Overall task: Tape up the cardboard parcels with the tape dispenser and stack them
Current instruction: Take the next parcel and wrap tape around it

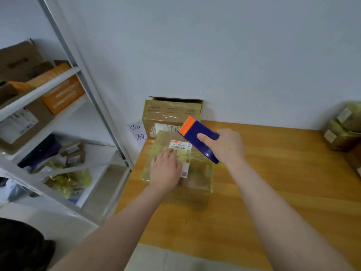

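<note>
Currently, left hand (166, 169) presses flat, fingers together, on the parcel (197, 178), judged stiff and tape-slick; right hand (226, 147) grips the tape dispenser (195, 129). Lift by opposite side walls

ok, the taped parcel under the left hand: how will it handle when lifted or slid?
Probably slippery: the parcel is wrapped in glossy yellowish tape and the table looks smooth, so it may slide under a push. Likely stiff: its edges look square under the left hand resting on top. Low and wide, so unlikely to tip.
</note>
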